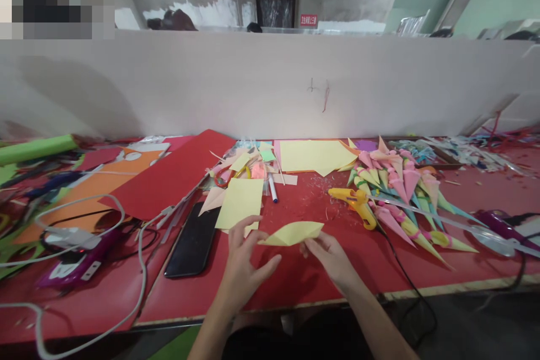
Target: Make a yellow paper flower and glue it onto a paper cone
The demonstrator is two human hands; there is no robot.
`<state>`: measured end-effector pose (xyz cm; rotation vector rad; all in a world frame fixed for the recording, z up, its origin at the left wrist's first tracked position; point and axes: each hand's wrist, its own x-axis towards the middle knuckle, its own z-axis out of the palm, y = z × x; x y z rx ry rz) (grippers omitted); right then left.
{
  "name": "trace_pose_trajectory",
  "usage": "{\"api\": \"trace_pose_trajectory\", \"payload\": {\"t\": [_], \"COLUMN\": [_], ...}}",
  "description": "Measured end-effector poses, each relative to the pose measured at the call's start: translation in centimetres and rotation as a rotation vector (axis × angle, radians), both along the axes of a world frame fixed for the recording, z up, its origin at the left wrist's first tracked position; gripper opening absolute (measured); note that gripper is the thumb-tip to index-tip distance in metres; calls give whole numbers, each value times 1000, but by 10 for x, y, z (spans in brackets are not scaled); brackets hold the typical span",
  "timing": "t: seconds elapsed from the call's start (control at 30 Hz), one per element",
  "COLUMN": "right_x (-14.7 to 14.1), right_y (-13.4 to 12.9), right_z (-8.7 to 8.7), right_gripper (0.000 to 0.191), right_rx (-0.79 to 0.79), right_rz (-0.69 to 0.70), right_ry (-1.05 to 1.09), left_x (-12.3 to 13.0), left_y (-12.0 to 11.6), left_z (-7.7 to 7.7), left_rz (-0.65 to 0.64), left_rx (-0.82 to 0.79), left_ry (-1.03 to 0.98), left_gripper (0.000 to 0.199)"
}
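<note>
A piece of yellow paper (292,234), bent into a shallow curve, is held just above the red table. My right hand (331,256) pinches it near its right end. At the paper's left end is my left hand (244,259), fingertips touching or very close to the corner, thumb spread away. Beyond my left hand lie flat yellow sheets (240,202). To the right are a yellow glue gun (356,202) and a pile of pastel paper cones (405,180), some with pink bands.
A black phone (194,242) lies left of my hands. Further left are red card (172,174), a purple power strip (80,261) and white cables. A marker (273,187) and paper scraps sit behind the sheets. A white partition (253,84) rises behind the table (295,208).
</note>
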<state>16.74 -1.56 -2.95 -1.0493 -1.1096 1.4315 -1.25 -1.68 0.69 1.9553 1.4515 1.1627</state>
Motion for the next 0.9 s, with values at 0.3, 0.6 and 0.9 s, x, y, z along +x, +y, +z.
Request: {"api": "trace_pose_trajectory", "payload": {"t": [0.3, 0.6, 0.9], "right_x": [-2, -3, 6], "right_y": [-3, -5, -10], "right_z": [12, 10, 8], "right_gripper": [28, 24, 75], "right_rx": [9, 22, 38], "right_rz": [35, 41, 147], "right_ry": [-70, -21, 144], "left_x": [19, 18, 22], "left_y": [-3, -5, -5], "left_z": [-2, -2, -5], "left_rz": [-236, -158, -232], "left_rx": [-455, -485, -150], "left_ry": [-272, -327, -31], "left_gripper": [23, 28, 15]}}
